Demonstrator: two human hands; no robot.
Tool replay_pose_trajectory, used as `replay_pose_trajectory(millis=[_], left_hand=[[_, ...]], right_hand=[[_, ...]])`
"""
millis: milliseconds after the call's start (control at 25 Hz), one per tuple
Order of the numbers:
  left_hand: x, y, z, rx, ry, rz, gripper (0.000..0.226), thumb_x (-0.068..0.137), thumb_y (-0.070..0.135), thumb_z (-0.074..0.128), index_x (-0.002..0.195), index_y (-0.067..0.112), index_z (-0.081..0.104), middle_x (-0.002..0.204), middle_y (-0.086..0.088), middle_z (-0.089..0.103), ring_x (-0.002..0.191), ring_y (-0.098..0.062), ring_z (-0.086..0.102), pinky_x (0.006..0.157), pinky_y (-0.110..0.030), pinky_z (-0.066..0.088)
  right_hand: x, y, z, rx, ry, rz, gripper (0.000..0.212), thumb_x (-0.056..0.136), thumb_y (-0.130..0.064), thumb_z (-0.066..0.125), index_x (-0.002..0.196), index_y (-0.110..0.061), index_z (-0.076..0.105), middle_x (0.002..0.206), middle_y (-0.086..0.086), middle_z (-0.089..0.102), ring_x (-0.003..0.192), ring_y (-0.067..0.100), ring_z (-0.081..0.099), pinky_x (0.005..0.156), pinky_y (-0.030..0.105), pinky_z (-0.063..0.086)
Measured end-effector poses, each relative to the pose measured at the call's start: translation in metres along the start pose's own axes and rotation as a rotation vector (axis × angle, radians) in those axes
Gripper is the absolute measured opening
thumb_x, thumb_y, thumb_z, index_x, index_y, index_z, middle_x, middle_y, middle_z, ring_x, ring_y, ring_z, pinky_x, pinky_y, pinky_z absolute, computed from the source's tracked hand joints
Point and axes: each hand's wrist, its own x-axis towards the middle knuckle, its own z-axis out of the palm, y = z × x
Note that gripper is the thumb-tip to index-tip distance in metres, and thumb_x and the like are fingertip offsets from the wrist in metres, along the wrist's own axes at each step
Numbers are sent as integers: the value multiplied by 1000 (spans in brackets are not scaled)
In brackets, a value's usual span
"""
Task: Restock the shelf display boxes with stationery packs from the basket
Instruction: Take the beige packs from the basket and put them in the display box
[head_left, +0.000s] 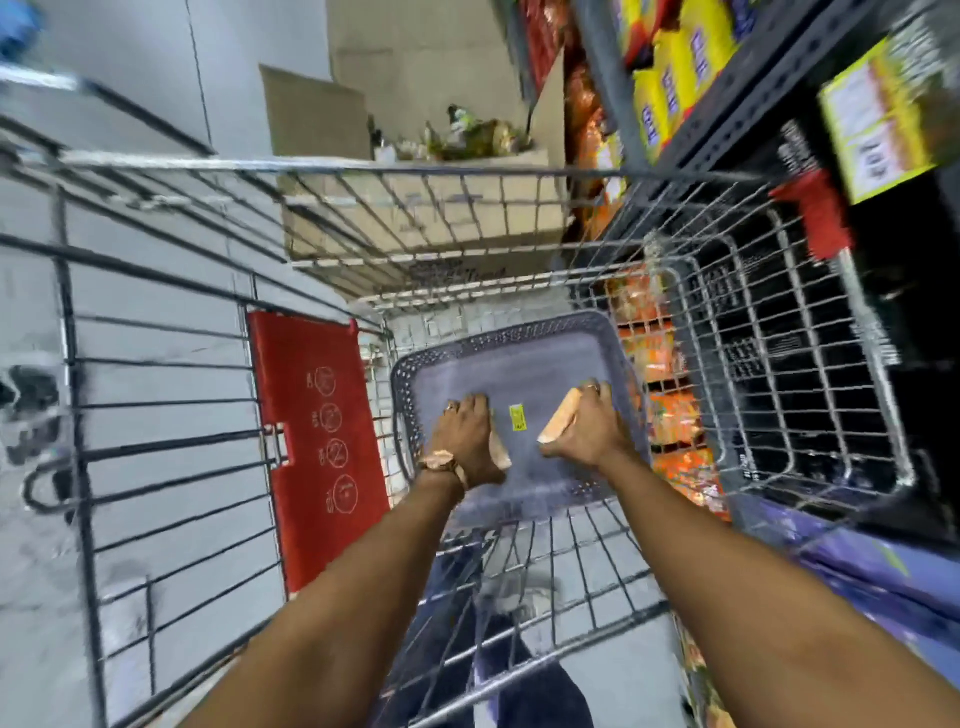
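A grey perforated basket (511, 364) is seated inside a wire trolley (753, 322), against the trolley's far end. Only a small yellow label (517, 417) is seen lying on the basket floor, between the two hands; the rest of the floor is bare. The image is motion-blurred, so fine detail cannot be read.

The left hand (465, 439) is lowered into the basket at its near-left side. It is closed around a pale orange pack (500, 451), of which only an edge shows beneath the palm. A watch (441, 462) is worn on the left wrist.

The right hand (589, 426) is positioned at the basket's near-right side. It is clenched around a second orange pack (560, 415), which is held tilted, its long edge rising away from the basket floor.

A red folded seat panel (317, 441) is mounted on the trolley wall left of the basket. Shelving (769, 88) with yellow packets (675, 73) is located right of the basket, and cardboard boxes (415, 218) are stacked beyond the trolley's far end.
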Motion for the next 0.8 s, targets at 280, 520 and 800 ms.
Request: replay_pose_trajectory(millis=[280, 520, 800], left_hand=[[-32, 89, -128, -221, 166, 336, 102, 51, 31, 87, 138, 11, 39, 130, -15, 48, 115, -36, 47, 100, -39, 41], [-93, 177, -196, -206, 65, 722, 104, 56, 22, 89, 143, 10, 34, 139, -13, 39, 125, -26, 44, 103, -28, 36], [-167, 297, -196, -31, 3, 1007, 107, 54, 28, 90, 143, 10, 34, 140, -5, 41, 126, -16, 46, 99, -5, 25]], right_hand=[[-78, 14, -99, 891, 121, -230, 90, 53, 26, 70, 113, -34, 40, 104, 14, 56, 81, 20, 59, 61, 31, 52], [-196, 52, -138, 1047, 375, -379, 110, 49, 10, 71, 128, -53, 27, 117, -30, 61, 93, 2, 72, 66, 19, 58], [-317, 123, -166, 1102, 688, -309, 99, 47, -4, 77, 124, -52, 37, 106, -7, 74, 91, 10, 74, 67, 20, 58]])
